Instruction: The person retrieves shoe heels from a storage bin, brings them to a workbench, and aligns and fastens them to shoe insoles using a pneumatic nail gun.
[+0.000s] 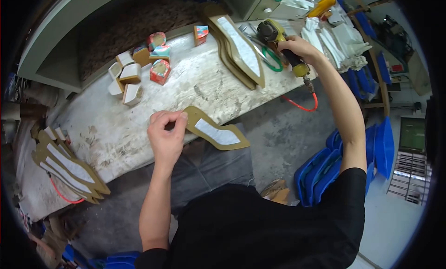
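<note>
My left hand [168,132] pinches the rounded end of a flat olive-brown cutout [191,119] that bears a pale grey patch; the piece lies over the table's front edge and my lap. At the right end of the table, my right hand [297,48] is wrapped round the black grip of a yellow and black power tool [288,50], with a red hose [316,103] running from its lower end. Left of the tool lies a stack of similar cutouts [239,48], near green-handled scissors [273,60].
White and patterned small blocks [131,73] sit at the back left of the worktable [186,83]. More cutouts [69,167] lie at the far left. White material [332,46] is piled at the right end. Blue bins [318,176] stand on the floor at the right.
</note>
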Available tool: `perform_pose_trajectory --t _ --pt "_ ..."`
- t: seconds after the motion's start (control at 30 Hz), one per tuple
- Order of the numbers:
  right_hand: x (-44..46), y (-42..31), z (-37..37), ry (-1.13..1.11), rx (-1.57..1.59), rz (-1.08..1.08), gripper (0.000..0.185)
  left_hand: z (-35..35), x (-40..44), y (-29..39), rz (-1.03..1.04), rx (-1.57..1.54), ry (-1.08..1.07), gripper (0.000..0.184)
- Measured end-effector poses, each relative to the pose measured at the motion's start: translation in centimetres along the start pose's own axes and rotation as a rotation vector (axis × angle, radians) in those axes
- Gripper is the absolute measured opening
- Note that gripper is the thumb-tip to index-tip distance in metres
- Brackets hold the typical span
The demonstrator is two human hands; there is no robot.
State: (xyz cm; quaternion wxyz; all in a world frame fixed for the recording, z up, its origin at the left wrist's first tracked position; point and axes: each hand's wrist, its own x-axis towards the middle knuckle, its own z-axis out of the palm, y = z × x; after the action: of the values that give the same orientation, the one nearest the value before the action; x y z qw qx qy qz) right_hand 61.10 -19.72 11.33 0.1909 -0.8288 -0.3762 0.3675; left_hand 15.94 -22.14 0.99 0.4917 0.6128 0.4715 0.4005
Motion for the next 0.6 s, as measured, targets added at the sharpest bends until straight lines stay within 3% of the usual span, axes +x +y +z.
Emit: perform_pose_trajectory --t 0.1,0.13,0.23,0.27,0.37,0.43,0.5,0.6 --pt "-3.5 -2.8 -1.3 0.154 -0.239 0.034 0.030 -0.3 -0.3 0.0 -0.038 0.020 0.026 0.005" --pt "-5.0 -2.5 -1.3 0.206 -0.146 -0.033 0.029 -0.2 -0.2 -0.1 -0.020 0.023 0.029 0.004" --pt "-13.5 -5.2 2.0 0.101 0.122 -0.216 0.028 0.1 0.1 -0.2 -0.024 0.040 0.068 0.005" --pt "-15.5 -5.3 2.7 0.030 0.119 -0.177 0.034 -0.2 0.1 -0.3 0.018 0.038 0.059 0.006" --pt "-20.0 -5.5 8.3 0.033 0.189 -0.346 0.034 -0.8 0.3 -0.5 0.008 0.073 0.071 0.007" --pt "-21.3 -6.4 9.8 -0.334 0.113 -0.200 0.040 0.0 0.4 -0.4 0.011 0.056 0.056 0.008" --pt "-20.8 -5.1 12.3 -0.359 0.068 -0.504 0.033 0.3 0.3 -0.3 0.012 0.049 0.056 0.009" --pt "-20.4 -6.2 13.8 -0.406 -0.071 -0.524 0.024 0.0 0.5 -0.3 0.018 0.071 0.066 0.010"
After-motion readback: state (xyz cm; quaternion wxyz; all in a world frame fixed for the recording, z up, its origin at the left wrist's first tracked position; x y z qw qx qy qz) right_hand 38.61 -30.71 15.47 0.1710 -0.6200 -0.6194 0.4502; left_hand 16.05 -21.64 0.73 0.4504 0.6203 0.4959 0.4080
